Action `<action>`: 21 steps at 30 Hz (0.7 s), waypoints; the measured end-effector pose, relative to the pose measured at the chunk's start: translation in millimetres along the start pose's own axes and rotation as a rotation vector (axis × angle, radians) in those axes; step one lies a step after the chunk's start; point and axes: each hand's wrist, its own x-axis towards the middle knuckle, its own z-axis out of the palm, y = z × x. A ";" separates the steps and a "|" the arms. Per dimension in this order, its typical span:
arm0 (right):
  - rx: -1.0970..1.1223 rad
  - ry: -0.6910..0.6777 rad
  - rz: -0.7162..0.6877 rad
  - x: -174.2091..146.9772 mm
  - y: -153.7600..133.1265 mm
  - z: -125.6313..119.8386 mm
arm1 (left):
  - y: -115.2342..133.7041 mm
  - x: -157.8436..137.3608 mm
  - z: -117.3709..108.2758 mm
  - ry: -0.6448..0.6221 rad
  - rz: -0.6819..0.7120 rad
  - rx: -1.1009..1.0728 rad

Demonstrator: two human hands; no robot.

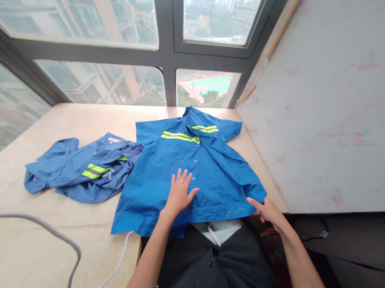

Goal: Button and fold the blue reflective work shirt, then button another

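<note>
A blue short-sleeved work shirt with yellow-green reflective stripes lies face up and buttoned on the pale wooden table, collar toward the window. My left hand rests flat on its lower front, fingers spread, a ring on one finger. My right hand touches the shirt's lower right hem corner at the table edge, fingers extended. Neither hand grips the cloth.
A second blue shirt with reflective stripes lies crumpled to the left, partly under the flat shirt. A grey cable and a thin white cord cross the near table. Windows run along the far edge; a pale board stands at the right.
</note>
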 end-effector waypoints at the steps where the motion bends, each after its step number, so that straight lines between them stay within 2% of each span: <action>1: 0.043 0.018 -0.005 3.7 -0.2 -1.4 | 0.4 11.9 5.3 -0.028 -0.001 0.027; 6: 0.389 0.200 -0.060 30.8 -1.7 -4.4 | -2.7 57.9 30.1 -0.084 -0.024 0.135; 12: 0.694 0.294 -0.088 39.7 7.6 -5.6 | -8.6 91.6 50.9 0.086 -0.107 0.208; 17: 0.771 0.298 -0.053 25.5 34.0 -15.5 | -5.3 123.3 51.9 0.162 -0.193 0.240; 21: 0.758 0.334 -0.027 22.9 36.6 -22.6 | 6.4 138.7 40.1 0.138 -0.223 0.244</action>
